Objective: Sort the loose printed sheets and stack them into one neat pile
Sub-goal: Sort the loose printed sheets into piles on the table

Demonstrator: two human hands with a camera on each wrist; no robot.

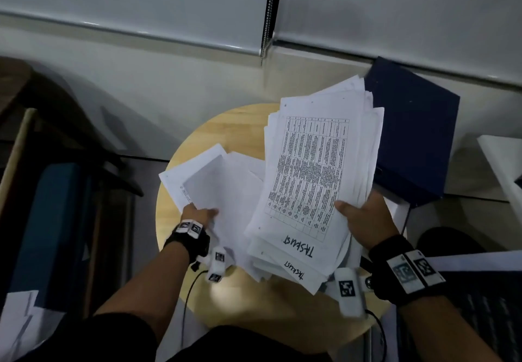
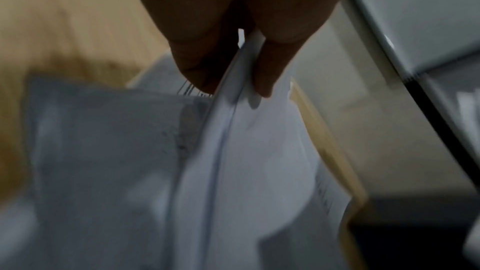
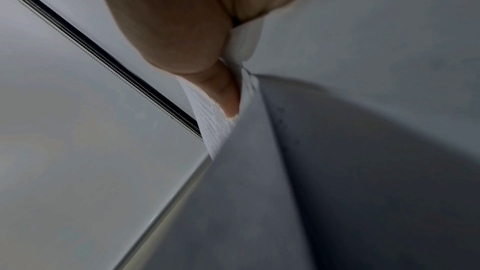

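Note:
A thick, uneven stack of printed sheets (image 1: 316, 175) with a table and the handwritten word TASKLIST on top is lifted above the round wooden table (image 1: 226, 124). My right hand (image 1: 364, 220) grips its right edge, thumb on top; the right wrist view shows the thumb (image 3: 221, 93) pressed on the sheets (image 3: 246, 171). To the left, several loose white sheets (image 1: 220, 181) lie fanned on the table. My left hand (image 1: 199, 213) pinches their near edge; in the left wrist view the fingers (image 2: 197, 65) pinch a few sheets (image 2: 233, 151).
A dark blue binder (image 1: 415, 141) leans at the table's far right, behind the stack. A white wall and a window blind with a bead chain (image 1: 268, 17) are beyond. Dark furniture (image 1: 56, 192) stands left; more paper (image 1: 17, 325) lies at lower left.

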